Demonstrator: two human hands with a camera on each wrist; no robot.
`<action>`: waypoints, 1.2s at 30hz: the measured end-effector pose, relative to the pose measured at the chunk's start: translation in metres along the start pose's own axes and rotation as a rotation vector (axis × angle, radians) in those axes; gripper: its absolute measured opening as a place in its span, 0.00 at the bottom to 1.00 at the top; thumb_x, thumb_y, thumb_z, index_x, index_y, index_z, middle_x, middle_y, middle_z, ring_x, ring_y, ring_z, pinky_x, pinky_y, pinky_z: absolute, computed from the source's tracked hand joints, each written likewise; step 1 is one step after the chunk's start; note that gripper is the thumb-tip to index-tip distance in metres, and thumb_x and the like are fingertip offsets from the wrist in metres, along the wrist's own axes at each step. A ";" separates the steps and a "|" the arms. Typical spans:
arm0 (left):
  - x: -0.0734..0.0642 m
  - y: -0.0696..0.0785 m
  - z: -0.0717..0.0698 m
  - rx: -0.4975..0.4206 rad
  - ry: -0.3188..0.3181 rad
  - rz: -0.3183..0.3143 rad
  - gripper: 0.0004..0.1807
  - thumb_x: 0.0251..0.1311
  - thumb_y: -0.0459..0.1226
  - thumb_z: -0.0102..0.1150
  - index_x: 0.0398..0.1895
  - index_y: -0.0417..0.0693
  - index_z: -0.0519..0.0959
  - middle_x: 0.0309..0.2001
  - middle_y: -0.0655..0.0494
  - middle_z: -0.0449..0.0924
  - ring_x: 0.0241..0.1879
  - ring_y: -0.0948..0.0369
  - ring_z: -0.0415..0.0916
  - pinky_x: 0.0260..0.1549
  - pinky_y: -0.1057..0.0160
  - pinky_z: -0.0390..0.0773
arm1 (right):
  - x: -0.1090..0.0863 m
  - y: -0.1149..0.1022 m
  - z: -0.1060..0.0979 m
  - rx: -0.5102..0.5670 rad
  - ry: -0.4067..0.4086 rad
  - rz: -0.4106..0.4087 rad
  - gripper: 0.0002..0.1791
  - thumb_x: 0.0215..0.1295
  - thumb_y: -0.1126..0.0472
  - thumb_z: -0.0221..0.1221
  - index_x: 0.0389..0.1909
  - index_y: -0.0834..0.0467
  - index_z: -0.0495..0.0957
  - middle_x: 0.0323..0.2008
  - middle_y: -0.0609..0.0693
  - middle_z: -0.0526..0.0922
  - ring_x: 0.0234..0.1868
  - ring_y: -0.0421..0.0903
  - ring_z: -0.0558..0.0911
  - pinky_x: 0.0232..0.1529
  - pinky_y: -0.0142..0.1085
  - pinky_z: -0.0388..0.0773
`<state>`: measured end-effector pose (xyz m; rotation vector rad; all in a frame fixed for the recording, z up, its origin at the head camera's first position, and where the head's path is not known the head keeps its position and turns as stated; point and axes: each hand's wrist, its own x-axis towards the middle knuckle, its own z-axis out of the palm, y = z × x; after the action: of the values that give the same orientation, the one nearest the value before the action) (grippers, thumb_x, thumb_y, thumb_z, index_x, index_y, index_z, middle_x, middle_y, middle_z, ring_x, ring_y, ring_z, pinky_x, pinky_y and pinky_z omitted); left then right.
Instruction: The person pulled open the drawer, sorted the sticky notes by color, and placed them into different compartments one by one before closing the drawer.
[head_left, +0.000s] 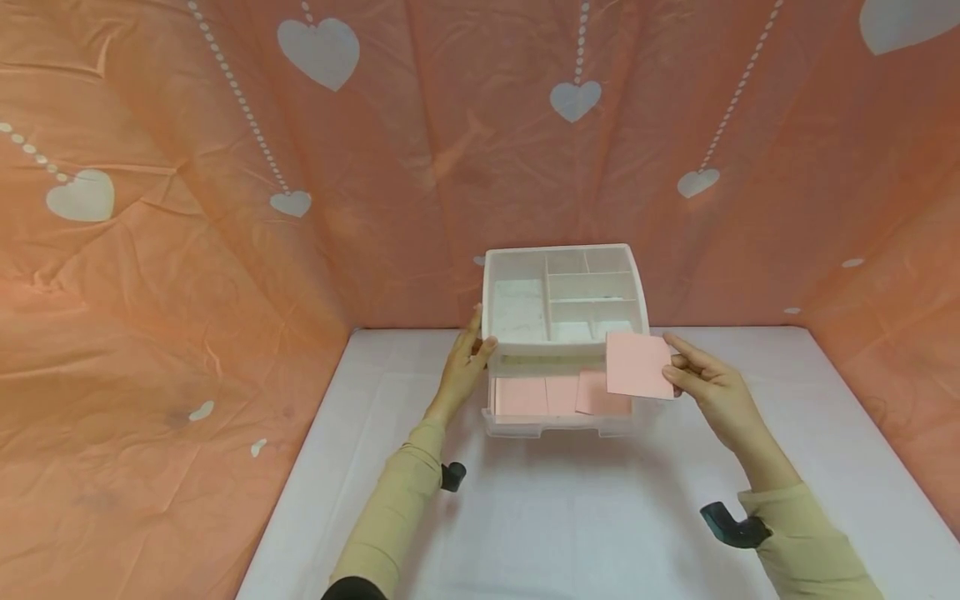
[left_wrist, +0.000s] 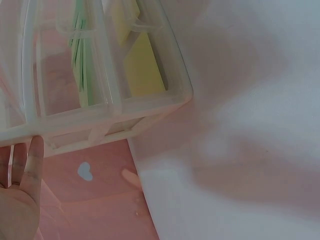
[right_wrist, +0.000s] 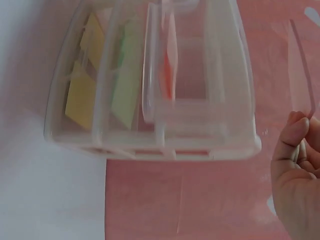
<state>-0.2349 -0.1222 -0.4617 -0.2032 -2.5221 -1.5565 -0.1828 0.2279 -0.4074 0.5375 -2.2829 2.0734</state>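
A white plastic drawer organizer (head_left: 565,348) stands at the table's back edge, its top split into compartments. Beneath that top, a clear drawer (head_left: 513,428) is pulled out with several pink paper squares (head_left: 521,397) lying in it. My left hand (head_left: 461,367) rests along the organizer's left side, fingers straight and thumb near the front corner. Between thumb and fingers, my right hand (head_left: 708,385) pinches a pink paper square (head_left: 637,365), held up at the drawer's right front. In the right wrist view that square (right_wrist: 300,70) appears nearly edge-on, apart from the organizer.
Lower drawers hold green papers (left_wrist: 82,65) and yellow papers (left_wrist: 145,67), seen through their clear fronts. A white cloth (head_left: 577,517) covers the table. An orange sheet with hearts (head_left: 450,167) hangs behind and at both sides.
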 end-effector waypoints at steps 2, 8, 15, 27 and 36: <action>0.001 0.000 0.000 -0.004 0.002 0.005 0.34 0.68 0.50 0.45 0.73 0.68 0.45 0.57 0.46 0.66 0.40 0.58 0.69 0.36 0.63 0.75 | 0.002 -0.002 0.006 -0.094 -0.004 0.022 0.29 0.66 0.65 0.53 0.67 0.68 0.58 0.34 0.37 0.74 0.29 0.33 0.74 0.36 0.22 0.71; -0.005 0.011 -0.003 -0.005 -0.009 -0.004 0.34 0.68 0.51 0.44 0.73 0.67 0.44 0.59 0.45 0.65 0.40 0.59 0.69 0.36 0.65 0.75 | 0.006 -0.005 0.023 -0.216 -0.017 0.080 0.29 0.66 0.64 0.55 0.66 0.66 0.60 0.33 0.37 0.72 0.28 0.33 0.74 0.35 0.24 0.72; -0.015 0.043 -0.011 -0.005 -0.032 -0.006 0.33 0.70 0.42 0.44 0.74 0.57 0.44 0.68 0.43 0.57 0.40 0.59 0.68 0.38 0.61 0.76 | 0.011 -0.006 0.035 -0.335 -0.058 0.170 0.28 0.66 0.61 0.55 0.66 0.63 0.62 0.40 0.58 0.75 0.28 0.32 0.74 0.33 0.26 0.73; 0.000 0.005 -0.001 -0.027 -0.025 -0.032 0.34 0.69 0.45 0.46 0.73 0.67 0.44 0.67 0.47 0.59 0.43 0.57 0.69 0.39 0.58 0.77 | 0.019 -0.003 0.045 -0.414 -0.123 0.192 0.27 0.64 0.58 0.58 0.61 0.65 0.68 0.39 0.61 0.80 0.27 0.36 0.76 0.30 0.31 0.73; 0.000 0.001 0.000 -0.007 -0.003 -0.021 0.33 0.67 0.52 0.45 0.71 0.79 0.43 0.60 0.48 0.64 0.42 0.58 0.69 0.37 0.65 0.75 | 0.025 -0.002 0.050 -0.515 -0.070 0.223 0.13 0.62 0.58 0.59 0.38 0.65 0.79 0.24 0.51 0.80 0.25 0.39 0.75 0.26 0.31 0.70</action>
<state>-0.2346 -0.1215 -0.4611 -0.1797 -2.5296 -1.5735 -0.1946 0.1735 -0.4053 0.3438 -2.8791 1.4441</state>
